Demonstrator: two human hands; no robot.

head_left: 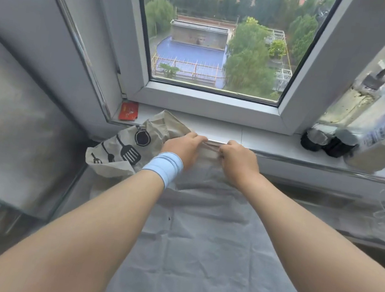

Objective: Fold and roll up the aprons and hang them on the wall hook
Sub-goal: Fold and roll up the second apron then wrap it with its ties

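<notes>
Both hands, left hand (183,145) and right hand (238,160), pinch the grey apron (202,233)'s far edge; thin, limp, creased cloth, likely best gripped along edges.

Two bare forearms in view, and one wristband.

Both arms were uncovered from the elbow down, with no sleeves showing anywhere. The left hand (182,148) carried the only item worn: a pale blue wristband (163,167), wide and soft-looking, wrapped snugly around the wrist just behind the hand, its surface plain with a faint ribbed fold across it. The right hand (238,163) wore nothing at all, no ring, no watch, no band at the wrist.
</notes>
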